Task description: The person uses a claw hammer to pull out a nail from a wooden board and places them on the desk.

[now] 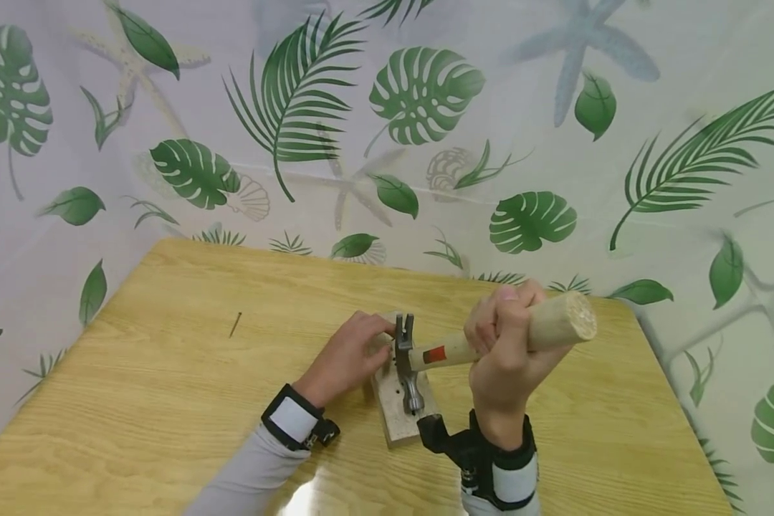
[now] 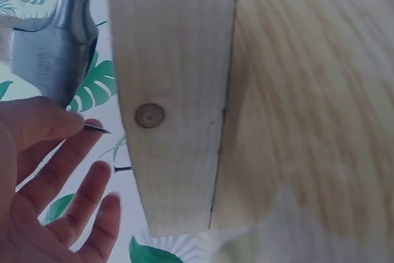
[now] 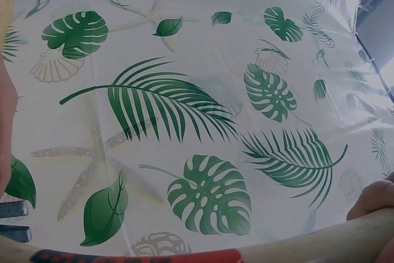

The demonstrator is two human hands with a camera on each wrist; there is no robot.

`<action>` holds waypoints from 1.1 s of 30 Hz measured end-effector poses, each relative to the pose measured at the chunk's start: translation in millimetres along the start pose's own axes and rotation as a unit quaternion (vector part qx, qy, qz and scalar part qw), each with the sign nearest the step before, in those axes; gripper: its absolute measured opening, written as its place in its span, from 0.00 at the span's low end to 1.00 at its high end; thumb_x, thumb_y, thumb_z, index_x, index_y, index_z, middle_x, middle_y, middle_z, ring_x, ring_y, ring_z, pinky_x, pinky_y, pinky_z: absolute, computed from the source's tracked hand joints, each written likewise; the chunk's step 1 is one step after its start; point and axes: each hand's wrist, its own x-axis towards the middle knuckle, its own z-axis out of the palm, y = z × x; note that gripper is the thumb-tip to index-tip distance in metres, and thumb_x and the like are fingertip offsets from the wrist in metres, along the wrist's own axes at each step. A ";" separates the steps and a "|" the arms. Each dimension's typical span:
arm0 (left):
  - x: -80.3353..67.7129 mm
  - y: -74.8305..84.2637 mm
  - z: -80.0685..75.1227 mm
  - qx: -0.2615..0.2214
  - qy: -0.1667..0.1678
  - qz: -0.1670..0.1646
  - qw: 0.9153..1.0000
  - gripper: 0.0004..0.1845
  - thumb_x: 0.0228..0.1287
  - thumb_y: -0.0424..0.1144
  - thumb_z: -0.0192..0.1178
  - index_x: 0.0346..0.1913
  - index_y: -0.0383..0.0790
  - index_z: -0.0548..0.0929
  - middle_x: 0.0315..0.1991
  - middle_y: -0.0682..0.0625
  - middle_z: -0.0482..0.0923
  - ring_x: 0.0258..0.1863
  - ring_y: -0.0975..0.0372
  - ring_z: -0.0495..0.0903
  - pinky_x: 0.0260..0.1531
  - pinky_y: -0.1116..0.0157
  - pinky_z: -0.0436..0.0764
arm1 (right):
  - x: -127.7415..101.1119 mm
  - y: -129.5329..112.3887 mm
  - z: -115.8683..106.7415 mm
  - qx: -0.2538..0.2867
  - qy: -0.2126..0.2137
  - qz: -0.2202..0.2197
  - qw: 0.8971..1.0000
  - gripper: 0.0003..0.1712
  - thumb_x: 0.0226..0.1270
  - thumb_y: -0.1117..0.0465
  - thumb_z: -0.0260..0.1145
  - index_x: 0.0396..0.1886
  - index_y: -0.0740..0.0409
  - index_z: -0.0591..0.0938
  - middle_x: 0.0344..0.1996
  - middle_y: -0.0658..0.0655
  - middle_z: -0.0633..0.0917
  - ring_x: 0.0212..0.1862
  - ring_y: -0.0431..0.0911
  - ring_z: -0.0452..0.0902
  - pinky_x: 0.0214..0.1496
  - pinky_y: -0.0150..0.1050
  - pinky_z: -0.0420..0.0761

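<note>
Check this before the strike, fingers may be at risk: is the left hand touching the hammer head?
Cannot tell. In the head view the left hand meets the hammer head with no visible gap; the left wrist view shows them overlapping, not clear contact.

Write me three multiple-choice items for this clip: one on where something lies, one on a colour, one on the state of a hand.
1. Where does the loose nail lie?
A. on the table, left of the wooden block
B. on top of the block
C. in the right hand

2. What colour is the band on the hammer handle near the head?
A. blue
B. red
C. yellow

3. What is the right hand doing?
A. resting flat on the table
B. gripping the hammer handle
C. pinching a nail

Answers:
1 A: the head view shows the nail alone on the table, well left of the wooden block.
2 B: a red band marks the hammer handle just behind its head.
3 B: the right hand has its fingers curled round the handle, while the left hand is at the block by the claw.
</note>
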 end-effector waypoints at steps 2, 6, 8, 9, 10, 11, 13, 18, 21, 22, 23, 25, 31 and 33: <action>0.7 -1.4 1.0 0.009 0.016 -0.002 1.000 0.12 0.63 0.32 0.68 0.49 0.42 0.87 0.46 0.52 0.86 0.45 0.59 0.79 0.47 0.61 0.81 | -0.1 -0.3 0.5 0.001 -0.001 0.001 1.000 0.20 0.63 0.76 0.49 0.15 0.63 0.55 0.07 0.50 0.57 0.08 0.37 0.50 0.09 0.29 0.50; 1.4 -2.2 1.6 0.037 0.050 -0.008 0.998 0.06 0.62 0.33 0.71 0.41 0.45 0.89 0.40 0.55 0.88 0.41 0.59 0.80 0.39 0.62 0.80 | -0.7 -1.2 1.4 0.010 -0.003 0.005 1.000 0.21 0.64 0.77 0.50 0.14 0.63 0.55 0.06 0.50 0.57 0.08 0.37 0.50 0.09 0.29 0.51; 1.5 -2.2 1.8 0.049 0.067 -0.009 0.997 0.04 0.62 0.34 0.71 0.39 0.46 0.89 0.38 0.56 0.88 0.39 0.60 0.80 0.38 0.62 0.79 | -1.4 -1.8 2.1 0.016 -0.005 0.008 1.000 0.21 0.64 0.77 0.50 0.14 0.62 0.56 0.06 0.50 0.57 0.08 0.37 0.50 0.09 0.29 0.51; 1.5 -2.1 1.8 0.055 0.074 -0.011 0.996 0.04 0.62 0.35 0.71 0.37 0.47 0.89 0.37 0.57 0.88 0.39 0.60 0.80 0.37 0.62 0.79 | -1.7 -2.1 2.5 0.018 -0.006 0.009 1.000 0.21 0.64 0.77 0.50 0.14 0.62 0.56 0.06 0.50 0.58 0.08 0.37 0.50 0.09 0.29 0.51; 1.4 -2.2 1.7 0.059 0.078 -0.014 0.995 0.04 0.62 0.35 0.72 0.37 0.47 0.89 0.36 0.57 0.88 0.39 0.60 0.80 0.37 0.62 0.79 | -2.0 -2.4 3.1 0.018 -0.008 0.010 1.000 0.21 0.64 0.77 0.50 0.14 0.63 0.56 0.06 0.50 0.58 0.08 0.37 0.50 0.09 0.29 0.51; 1.5 -2.1 1.6 0.065 0.085 -0.014 0.994 0.03 0.61 0.35 0.72 0.37 0.47 0.89 0.36 0.57 0.88 0.39 0.61 0.80 0.37 0.61 0.78 | -2.3 -2.6 3.8 0.018 -0.010 0.012 1.000 0.21 0.64 0.77 0.50 0.14 0.62 0.56 0.06 0.50 0.58 0.08 0.37 0.50 0.09 0.29 0.51; 1.8 -2.0 1.6 0.077 0.101 -0.012 0.992 0.04 0.61 0.36 0.72 0.38 0.48 0.89 0.36 0.57 0.88 0.39 0.61 0.81 0.37 0.61 0.78 | -2.5 -3.1 5.2 0.017 -0.015 0.014 1.000 0.21 0.64 0.77 0.50 0.14 0.62 0.56 0.06 0.50 0.58 0.08 0.37 0.50 0.09 0.29 0.51; 3.7 -1.5 0.2 0.086 0.153 -0.005 0.985 0.05 0.62 0.36 0.71 0.41 0.47 0.90 0.37 0.56 0.89 0.39 0.61 0.82 0.37 0.60 0.79 | -2.1 -3.4 7.4 0.011 -0.029 0.015 0.999 0.21 0.64 0.77 0.49 0.13 0.62 0.56 0.06 0.50 0.58 0.08 0.37 0.50 0.09 0.29 0.51; 4.9 -2.3 -2.4 0.074 0.179 0.001 0.981 0.05 0.63 0.36 0.71 0.41 0.47 0.90 0.36 0.56 0.88 0.38 0.61 0.82 0.36 0.61 0.80 | -2.1 -3.7 7.1 0.007 -0.034 0.015 0.999 0.21 0.65 0.77 0.49 0.14 0.63 0.55 0.06 0.50 0.58 0.08 0.37 0.51 0.09 0.29 0.52; 5.1 -2.9 -4.0 0.069 0.187 0.001 0.980 0.05 0.63 0.36 0.70 0.41 0.47 0.90 0.36 0.56 0.88 0.38 0.60 0.82 0.36 0.61 0.80 | -2.2 -3.7 6.9 0.005 -0.035 0.015 0.999 0.21 0.65 0.76 0.49 0.14 0.63 0.55 0.06 0.50 0.58 0.08 0.37 0.51 0.09 0.29 0.52; 5.3 -3.5 -6.2 0.063 0.193 -0.001 0.979 0.05 0.64 0.36 0.70 0.41 0.47 0.90 0.36 0.56 0.88 0.37 0.60 0.82 0.36 0.61 0.80 | -2.3 -3.6 6.7 0.001 -0.035 0.013 0.999 0.21 0.65 0.76 0.50 0.14 0.63 0.56 0.06 0.50 0.58 0.08 0.37 0.51 0.10 0.29 0.52; 5.3 -5.1 -13.0 0.050 0.202 -0.012 0.978 0.05 0.66 0.36 0.68 0.42 0.47 0.90 0.36 0.55 0.88 0.37 0.59 0.82 0.37 0.61 0.80 | -2.4 -3.2 6.3 -0.006 -0.034 0.010 0.999 0.21 0.66 0.76 0.50 0.14 0.63 0.56 0.06 0.50 0.58 0.08 0.38 0.51 0.10 0.29 0.52; -1.5 -20.2 -52.3 0.042 0.187 -0.123 0.974 0.06 0.68 0.39 0.66 0.44 0.46 0.90 0.36 0.52 0.87 0.37 0.56 0.81 0.33 0.61 0.77 | -0.9 -1.4 3.8 -0.015 -0.026 0.005 1.000 0.21 0.65 0.76 0.50 0.15 0.64 0.56 0.07 0.50 0.58 0.08 0.38 0.51 0.09 0.30 0.52; -6.2 -31.3 -68.1 0.059 0.174 -0.171 0.968 0.07 0.68 0.40 0.66 0.44 0.45 0.90 0.35 0.52 0.87 0.34 0.57 0.81 0.28 0.62 0.76 | 0.0 -1.4 2.5 -0.012 -0.024 0.009 1.000 0.21 0.65 0.76 0.50 0.14 0.64 0.56 0.07 0.50 0.58 0.08 0.38 0.51 0.10 0.30 0.51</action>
